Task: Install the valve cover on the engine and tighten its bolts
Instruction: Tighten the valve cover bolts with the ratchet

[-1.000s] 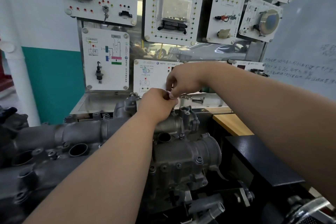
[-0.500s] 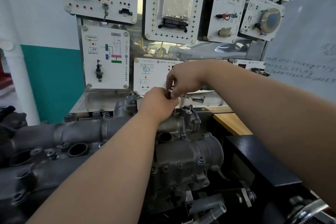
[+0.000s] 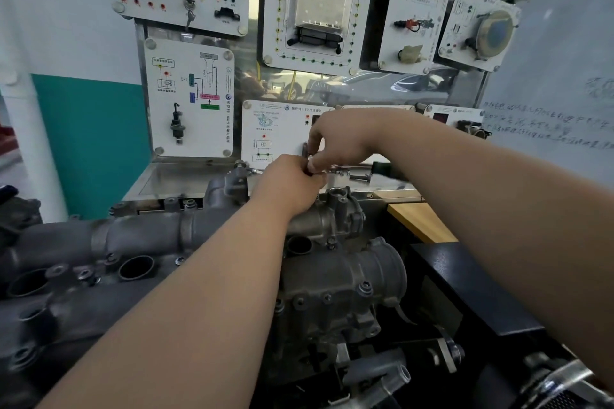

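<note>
Engine [image 3: 332,279] just below me, both my hands meeting at its far top edge.
I see rough grey cast metal: a rounded, bolted housing on the right and a long cast cover [image 3: 109,292] with round open holes on the left. Behind stands a smooth white training panel [image 3: 189,100] with printed diagrams. My left hand [image 3: 289,183] is clenched above the casting; what it holds I cannot tell. My right hand [image 3: 339,139] pinches a small dark piece [image 3: 304,152] between thumb and forefinger, against the left knuckles. A loose steel bolt [image 3: 360,178] lies on the shiny shelf [image 3: 172,179].
</note>
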Motion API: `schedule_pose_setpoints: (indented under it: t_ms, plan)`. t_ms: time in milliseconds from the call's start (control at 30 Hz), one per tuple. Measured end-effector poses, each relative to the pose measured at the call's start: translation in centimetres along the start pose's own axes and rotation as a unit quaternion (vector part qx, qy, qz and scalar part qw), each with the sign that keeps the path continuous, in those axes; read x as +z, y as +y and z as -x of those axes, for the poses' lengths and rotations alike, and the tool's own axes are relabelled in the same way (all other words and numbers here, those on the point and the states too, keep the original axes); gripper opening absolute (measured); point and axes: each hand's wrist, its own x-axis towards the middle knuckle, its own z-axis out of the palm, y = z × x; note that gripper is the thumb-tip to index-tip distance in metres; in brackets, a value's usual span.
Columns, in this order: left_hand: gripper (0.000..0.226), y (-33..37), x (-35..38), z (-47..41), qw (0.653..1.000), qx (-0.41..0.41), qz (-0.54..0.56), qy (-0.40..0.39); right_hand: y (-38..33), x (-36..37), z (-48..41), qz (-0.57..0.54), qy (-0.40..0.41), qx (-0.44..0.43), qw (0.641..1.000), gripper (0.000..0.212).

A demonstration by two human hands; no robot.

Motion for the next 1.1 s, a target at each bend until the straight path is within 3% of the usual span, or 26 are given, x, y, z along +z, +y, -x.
schedule_pose_setpoints:
  t_ms: [133, 267, 433, 567, 667, 833, 1100]
  plan:
    - [0.016, 0.2, -0.2, 0.2, 0.999, 0.020, -0.034, 0.015, -0.8, 0.4, -0.2, -0.019, -0.061, 0.037, 0.997, 0.042]
    - [0.026, -0.1, -0.5, 0.3, 1.000, 0.008, -0.001, 0.004, -0.5, -0.3, 0.1, -0.001, -0.009, -0.008, 1.000, 0.026]
    - [0.028, -0.1, -0.6, 0.4, 1.000, 0.012, -0.012, -0.010, 0.1, 0.3, 0.5, -0.048, 0.007, -0.025, 0.999, 0.029]
    - [0.015, -0.1, -0.6, 0.3, 1.000, 0.015, -0.026, -0.006, -0.4, 1.1, 0.2, -0.071, 0.015, -0.022, 0.997, 0.029]
    - [0.020, -0.1, -0.6, 0.3, 1.000, 0.013, 0.005, 0.009, 0.0, 0.9, 0.4, -0.088, 0.043, -0.007, 0.995, 0.033]
    - [0.026, 0.0, -0.3, 0.2, 1.000, 0.009, 0.018, -0.004, 0.7, 1.9, 0.7, -0.137, 0.019, 0.014, 0.990, 0.038]
    - [0.037, -0.2, -0.4, 0.2, 1.000, -0.005, 0.013, 0.010, -0.5, 1.5, 0.9, -0.094, 0.041, 0.006, 0.995, 0.034]
